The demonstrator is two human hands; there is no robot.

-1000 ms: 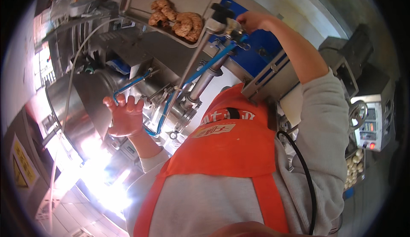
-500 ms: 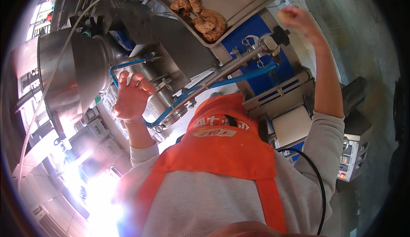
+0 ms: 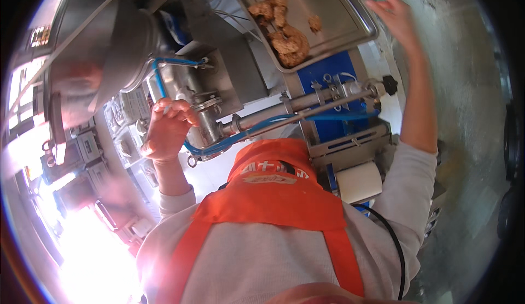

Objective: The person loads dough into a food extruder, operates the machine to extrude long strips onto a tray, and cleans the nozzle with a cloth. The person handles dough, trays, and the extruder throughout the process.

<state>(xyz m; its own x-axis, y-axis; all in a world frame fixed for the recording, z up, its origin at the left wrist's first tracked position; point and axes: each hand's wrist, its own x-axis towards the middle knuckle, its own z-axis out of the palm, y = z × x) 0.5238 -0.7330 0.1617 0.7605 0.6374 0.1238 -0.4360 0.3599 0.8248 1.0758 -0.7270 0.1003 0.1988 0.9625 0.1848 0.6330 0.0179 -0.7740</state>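
Note:
A steel tray (image 3: 342, 38) lies at the far side, with coarse brown lumps of a meat-like mix (image 3: 292, 47) near its left edge. One small separate lump (image 3: 314, 24) rests on the tray's bare metal. My right hand (image 3: 395, 19) is raised beside the tray's right corner, fingers spread, holding nothing. My left hand (image 3: 168, 130) is up on the left in front of the steel machine, fingers loosely bent and apart, with nothing seen in it. I cannot tell whether it touches the pipe fitting (image 3: 208, 104) near it.
A steel pipe (image 3: 301, 104) with a blue hose (image 3: 268, 129) crosses in front of me, above a blue surface (image 3: 331, 123). A white roller (image 3: 358, 183) sits nearer, at right. A big steel drum-shaped vessel (image 3: 101, 41) stands left. A black cable (image 3: 391, 230) runs by my right arm.
My right hand has let go of a small lump, now on the tray, and its fingers have spread. The whole view has shifted, with the tray and pipe appearing farther right and lower.

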